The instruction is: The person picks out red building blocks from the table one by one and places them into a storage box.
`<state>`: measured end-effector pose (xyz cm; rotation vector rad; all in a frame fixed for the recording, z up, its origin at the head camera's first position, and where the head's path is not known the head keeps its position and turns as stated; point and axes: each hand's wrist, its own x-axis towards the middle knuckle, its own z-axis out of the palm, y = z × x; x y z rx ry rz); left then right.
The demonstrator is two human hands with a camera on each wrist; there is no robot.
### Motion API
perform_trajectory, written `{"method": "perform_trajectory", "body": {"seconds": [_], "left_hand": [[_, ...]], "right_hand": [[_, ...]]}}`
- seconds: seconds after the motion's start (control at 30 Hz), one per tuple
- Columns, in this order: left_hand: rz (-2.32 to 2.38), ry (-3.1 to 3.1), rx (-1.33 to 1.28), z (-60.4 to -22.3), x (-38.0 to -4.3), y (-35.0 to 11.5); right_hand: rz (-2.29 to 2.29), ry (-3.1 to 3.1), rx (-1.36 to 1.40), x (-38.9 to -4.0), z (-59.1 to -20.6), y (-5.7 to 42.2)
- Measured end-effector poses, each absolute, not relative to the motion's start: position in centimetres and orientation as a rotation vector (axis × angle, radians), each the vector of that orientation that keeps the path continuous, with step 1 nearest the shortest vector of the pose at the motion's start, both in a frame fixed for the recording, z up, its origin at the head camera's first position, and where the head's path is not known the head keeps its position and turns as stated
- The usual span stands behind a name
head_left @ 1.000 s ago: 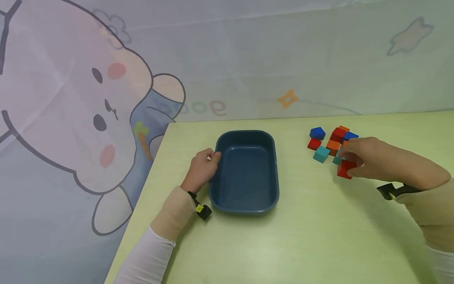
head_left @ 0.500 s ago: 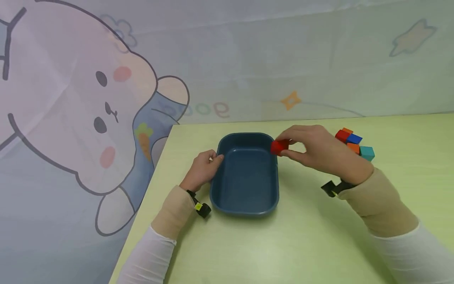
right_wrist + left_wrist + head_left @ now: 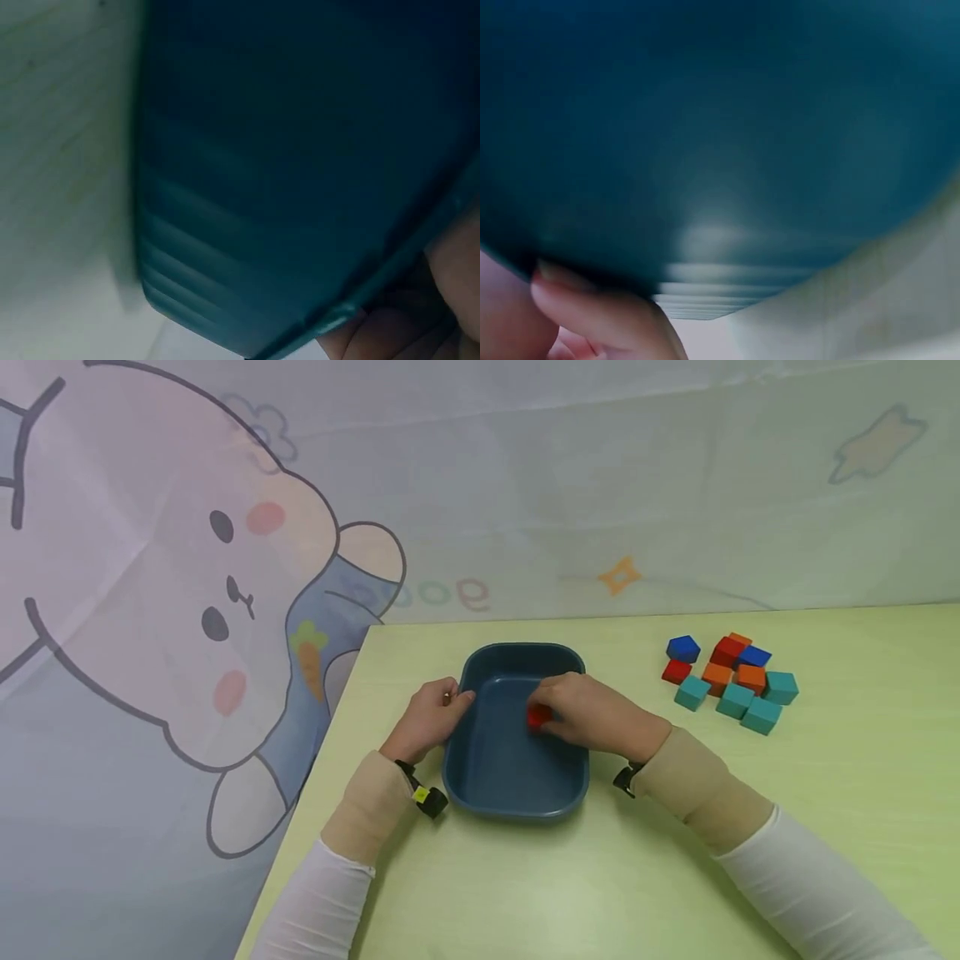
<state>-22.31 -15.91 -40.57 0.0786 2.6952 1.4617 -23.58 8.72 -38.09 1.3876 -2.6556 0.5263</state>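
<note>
A dark blue rectangular plastic bin stands on the table. My left hand grips its left rim, thumb on the rim and fingers outside. The left wrist view is mostly filled by the bin's outer wall, with part of the left hand at the bottom. Reaching over the right rim, my right hand pinches a red block low inside the bin; the fingers partly hide it. In the right wrist view the bin's wall hides the block, and fingers show beyond the rim.
Several small blocks lie grouped at the back right: a blue pentagonal block, red blocks, orange blocks and teal blocks. A printed cloth backdrop hangs behind the pale yellow-green table.
My right hand has carried the red block left from the block group, over the bin's right rim and down inside. The left hand stays on the bin's rim.
</note>
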Motion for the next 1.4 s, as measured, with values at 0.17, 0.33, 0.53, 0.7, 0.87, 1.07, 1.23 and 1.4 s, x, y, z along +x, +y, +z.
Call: {"method": "perform_trajectory", "body": {"seconds": [0.17,0.33,0.53,0.7,0.87,1.07,1.23,1.4], "left_hand": [[1.465,2.684,0.098,-40.56,-22.38,-15.77],[1.460,2.693,0.107,-40.59,-22.44,-15.75],[1.451,2.706,0.095,-40.62,-22.43,-15.73],[1.456,2.706,0.082,-40.75,-22.40,-15.72],[1.457,2.694,0.074,-40.67,-22.31,-15.77],[1.456,2.692,0.074,-40.28,-22.45,-15.78],[1.423,2.718,0.059,-40.30,-22.39,-15.78],[1.405,2.735,0.036,-40.51,-22.13,-15.67]], "right_hand": [[0.505,-2.665,1.357,-23.48,-38.42,8.84],[0.499,-2.653,1.359,-23.37,-38.41,8.86],[0.485,-2.683,1.358,-23.28,-38.35,8.66],[0.440,-2.698,1.348,-23.21,-38.44,8.49],[0.455,-2.693,1.345,-23.37,-38.64,8.53],[0.483,-2.689,1.329,-23.86,-38.71,8.74],[0.484,-2.691,1.336,-23.90,-38.83,8.77],[0.493,-2.685,1.344,-23.66,-39.10,8.79]]}}
